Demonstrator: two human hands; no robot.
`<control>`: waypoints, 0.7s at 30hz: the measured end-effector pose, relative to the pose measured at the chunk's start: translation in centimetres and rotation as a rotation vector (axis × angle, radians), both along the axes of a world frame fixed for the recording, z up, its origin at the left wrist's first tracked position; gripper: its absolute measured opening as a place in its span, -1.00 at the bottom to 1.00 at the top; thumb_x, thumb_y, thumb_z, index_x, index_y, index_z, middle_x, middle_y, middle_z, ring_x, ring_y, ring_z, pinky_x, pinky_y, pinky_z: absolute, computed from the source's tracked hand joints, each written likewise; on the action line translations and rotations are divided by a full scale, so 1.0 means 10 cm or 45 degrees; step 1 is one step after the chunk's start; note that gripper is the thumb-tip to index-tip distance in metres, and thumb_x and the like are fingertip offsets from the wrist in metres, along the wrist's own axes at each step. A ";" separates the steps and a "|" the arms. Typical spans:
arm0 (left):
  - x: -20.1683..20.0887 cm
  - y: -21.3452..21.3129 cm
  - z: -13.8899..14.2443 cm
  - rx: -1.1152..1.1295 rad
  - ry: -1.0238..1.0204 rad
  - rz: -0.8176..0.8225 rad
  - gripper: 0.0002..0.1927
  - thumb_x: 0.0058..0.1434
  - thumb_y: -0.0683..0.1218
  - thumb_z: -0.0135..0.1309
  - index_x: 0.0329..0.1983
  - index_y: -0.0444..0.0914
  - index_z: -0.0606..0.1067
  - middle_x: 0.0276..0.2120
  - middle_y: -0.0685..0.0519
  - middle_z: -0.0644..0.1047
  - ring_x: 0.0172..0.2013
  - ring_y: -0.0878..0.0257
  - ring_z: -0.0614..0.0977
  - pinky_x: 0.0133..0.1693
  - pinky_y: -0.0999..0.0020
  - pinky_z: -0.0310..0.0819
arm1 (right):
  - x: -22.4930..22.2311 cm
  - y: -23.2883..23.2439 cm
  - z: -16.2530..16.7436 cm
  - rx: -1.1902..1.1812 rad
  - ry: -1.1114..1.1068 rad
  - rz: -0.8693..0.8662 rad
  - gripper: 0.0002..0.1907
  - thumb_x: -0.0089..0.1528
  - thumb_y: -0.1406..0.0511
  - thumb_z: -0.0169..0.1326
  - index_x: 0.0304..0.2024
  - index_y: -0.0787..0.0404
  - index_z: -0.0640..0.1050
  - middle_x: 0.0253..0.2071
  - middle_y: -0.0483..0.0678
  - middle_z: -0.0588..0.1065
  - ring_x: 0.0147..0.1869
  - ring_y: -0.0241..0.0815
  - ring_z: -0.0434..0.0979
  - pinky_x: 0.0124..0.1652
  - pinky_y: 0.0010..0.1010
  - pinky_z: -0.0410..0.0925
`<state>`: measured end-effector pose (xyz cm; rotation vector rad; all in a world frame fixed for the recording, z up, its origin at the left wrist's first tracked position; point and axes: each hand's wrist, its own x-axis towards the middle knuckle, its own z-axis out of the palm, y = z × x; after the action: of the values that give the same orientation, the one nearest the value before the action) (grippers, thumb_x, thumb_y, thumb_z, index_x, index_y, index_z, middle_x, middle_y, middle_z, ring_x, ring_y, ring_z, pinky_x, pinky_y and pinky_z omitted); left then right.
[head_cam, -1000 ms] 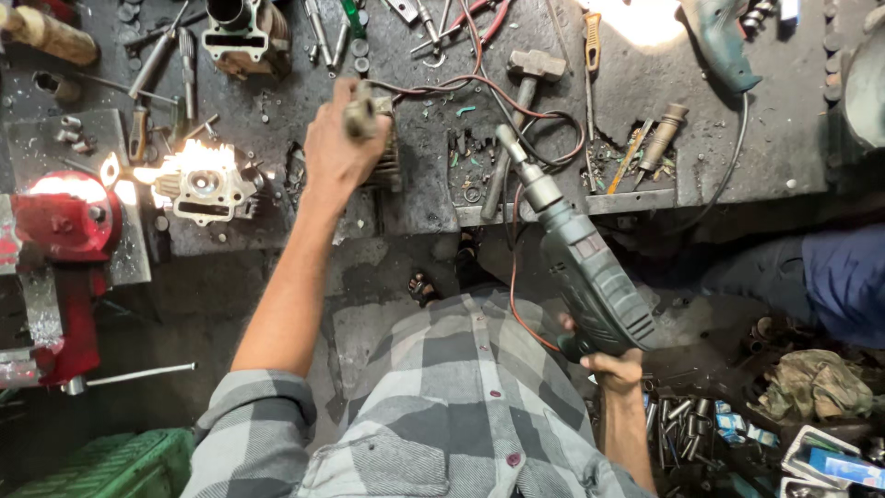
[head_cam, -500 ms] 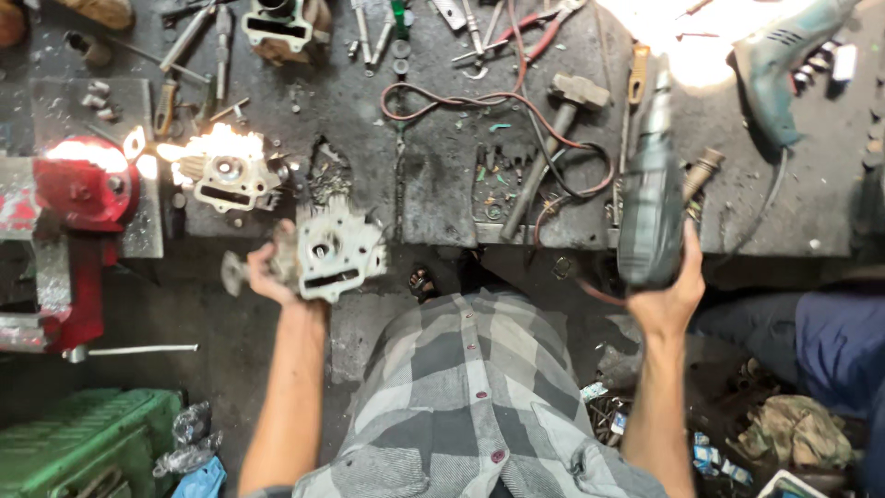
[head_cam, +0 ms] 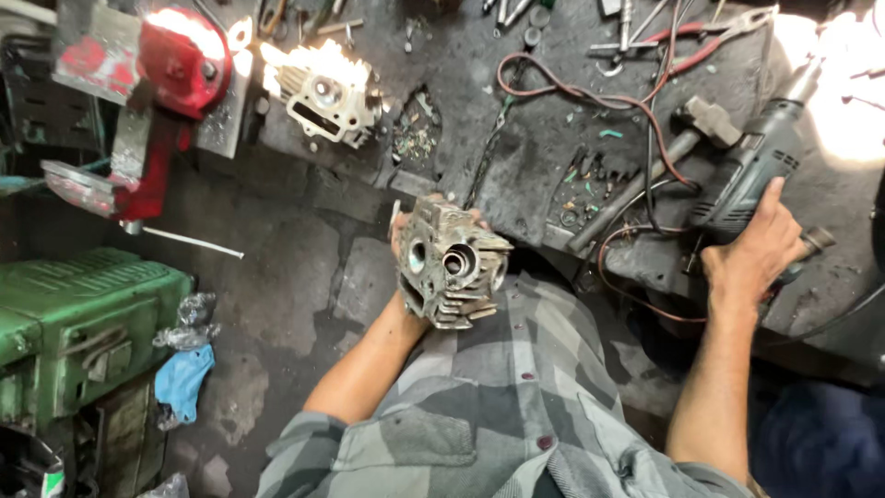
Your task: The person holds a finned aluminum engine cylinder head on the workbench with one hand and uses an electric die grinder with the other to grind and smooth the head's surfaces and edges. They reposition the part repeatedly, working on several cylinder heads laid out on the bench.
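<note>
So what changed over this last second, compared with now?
The left hand left the bench, picked up a finned engine part and lifted it toward the chest. The right hand carried the electric drill up onto the workbench. The red vise stayed put.

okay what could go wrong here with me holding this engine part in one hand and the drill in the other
The finned metal engine part sits in the left hand alone, off the bench and over the lap; it looks heavy and could slip. The right hand grips the electric drill on the workbench amid a red cable and a hammer, so lifting it may snag the cable or drag tools off the edge.
</note>
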<state>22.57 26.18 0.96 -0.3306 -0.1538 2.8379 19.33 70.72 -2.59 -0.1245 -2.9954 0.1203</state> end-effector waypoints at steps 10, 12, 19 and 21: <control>-0.63 0.14 -0.06 -0.506 0.045 0.181 -0.53 0.05 0.13 -0.10 -0.07 -0.25 0.42 -0.04 -0.25 0.57 0.02 -0.16 0.59 0.15 -0.08 0.42 | 0.08 -0.63 0.49 -0.352 0.265 0.041 -0.26 0.22 0.46 0.24 0.45 0.30 0.32 0.45 0.20 0.29 0.57 0.21 0.22 0.51 -0.02 0.07; -0.78 0.33 -0.23 -0.800 0.067 0.329 -0.49 0.07 0.11 -0.12 -0.02 -0.32 0.41 -0.02 -0.27 0.55 0.03 -0.14 0.58 0.16 -0.04 0.41 | 0.04 -0.89 0.58 -0.556 0.290 0.045 -0.31 0.19 0.48 0.22 0.39 0.27 0.40 0.38 0.17 0.38 0.47 0.17 0.31 0.43 -0.07 0.15; -1.02 0.80 -0.90 -1.599 0.395 0.624 -0.61 0.33 -0.09 -0.04 0.18 -0.35 0.36 0.25 -0.25 0.42 0.26 -0.04 0.48 0.37 0.05 0.29 | -0.10 -1.17 0.87 -0.866 0.177 0.191 -0.36 0.12 0.52 0.22 0.27 0.22 0.46 0.31 0.11 0.41 0.39 0.11 0.34 0.36 -0.16 0.23; -0.86 0.65 -0.92 -1.622 0.487 0.602 -0.59 0.35 -0.19 0.09 0.21 -0.29 0.30 0.29 -0.23 0.41 0.29 -0.02 0.48 0.38 0.05 0.30 | -0.10 -1.12 0.95 -0.924 0.163 0.184 -0.41 0.13 0.52 0.21 0.23 0.22 0.49 0.27 0.11 0.43 0.36 0.10 0.37 0.33 -0.18 0.24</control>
<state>13.97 32.67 -8.19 0.0536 1.8796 2.9189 18.29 59.54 6.89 0.0275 -2.6763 1.1682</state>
